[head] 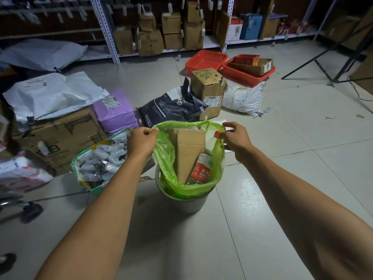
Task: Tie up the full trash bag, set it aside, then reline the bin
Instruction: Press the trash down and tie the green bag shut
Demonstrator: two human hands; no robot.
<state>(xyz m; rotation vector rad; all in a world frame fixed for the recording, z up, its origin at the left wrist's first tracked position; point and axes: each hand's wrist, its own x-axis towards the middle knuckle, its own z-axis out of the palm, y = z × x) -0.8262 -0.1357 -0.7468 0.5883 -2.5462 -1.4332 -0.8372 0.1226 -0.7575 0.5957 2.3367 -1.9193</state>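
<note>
Here, both bare arms reach forward over a round grey bin (181, 201) that stands on glossy pale floor tiles (282, 178). The left hand (141, 141) pinches the thin, crinkled rim of the translucent green trash bag (167, 156) on one side, fingers curled tight around the film; the right hand (235, 136) pinches the opposite rim the same way, so the bag's mouth is stretched into a wide oval above the bin. The lower part of the bag sits inside the bin, its plastic bunched over the front lip. Inside, a tall folded piece of brown cardboard (187, 152) stands upright beside a clear plastic bottle (202, 168) with a red label and red cap. Just left of the bin a woven sack (101, 158) holds small clear bottles. Beyond lie soft grey mailers, a purple wrapped parcel (115, 112), cartons, and two red mesh baskets (205, 61) near metal shelving.
</note>
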